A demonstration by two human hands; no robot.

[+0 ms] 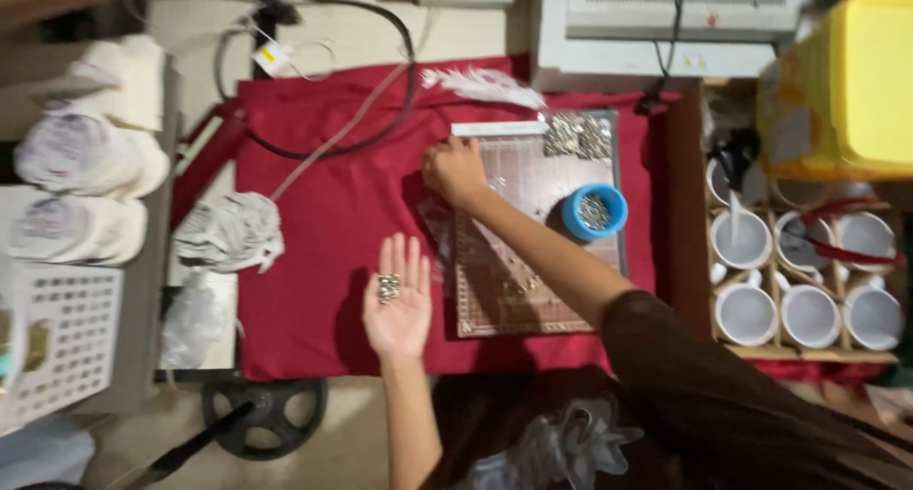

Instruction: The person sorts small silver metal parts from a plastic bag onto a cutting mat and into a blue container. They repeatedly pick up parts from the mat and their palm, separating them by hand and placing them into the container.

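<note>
Left hand [398, 300] lies palm up and open over the red cloth [323, 224], near the front edge of the tabletop. A small heap of silvery bits [387, 286] rests on the palm; fingers straight, grip released around them. Right hand [455, 171] reaches across to the far left corner of the brown grid board [504, 281], fingers curled down onto it. Whether they pinch anything, cannot tell.

A blue cup [593, 211] of the same silvery bits stands on the board toward its right edge. More shiny bits [576, 134] are piled at the board's far edge. A white feather [483, 85] lies on the cloth just beyond the board. A wooden tray of white mugs [808, 290] sits by the right edge.
</note>
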